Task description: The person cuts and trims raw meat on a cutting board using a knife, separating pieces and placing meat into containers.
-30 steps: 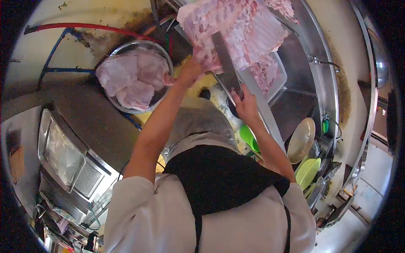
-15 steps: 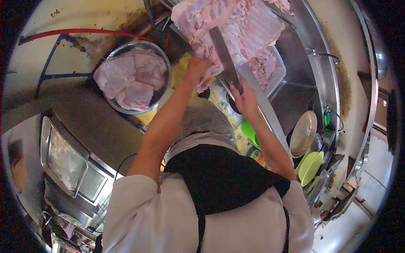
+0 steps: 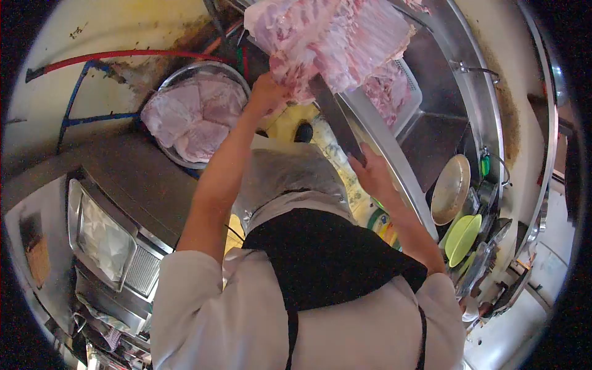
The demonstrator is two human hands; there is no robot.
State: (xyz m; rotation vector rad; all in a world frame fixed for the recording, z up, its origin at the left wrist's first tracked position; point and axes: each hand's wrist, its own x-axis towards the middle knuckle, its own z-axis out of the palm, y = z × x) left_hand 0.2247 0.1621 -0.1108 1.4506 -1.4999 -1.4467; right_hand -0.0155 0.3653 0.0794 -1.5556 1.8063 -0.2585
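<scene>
A large slab of raw ribs lies at the top of the view, over the sink edge. My left hand is closed on its lower left corner; the fingertips are partly hidden by the meat. My right hand is wrapped around the handle of a long, broad-bladed knife. The blade points up and left, its far end at the slab's lower edge. Whether the tip is in the meat or under it, I cannot tell.
A metal bowl of raw meat pieces stands at left. At right, a white basket with meat sits in the steel sink. A pan and a green bowl lean nearby. A foil-lined tray is lower left.
The knife has come down and to the right, from across the slab to its lower edge. My left hand has shifted slightly left, still on the meat.
</scene>
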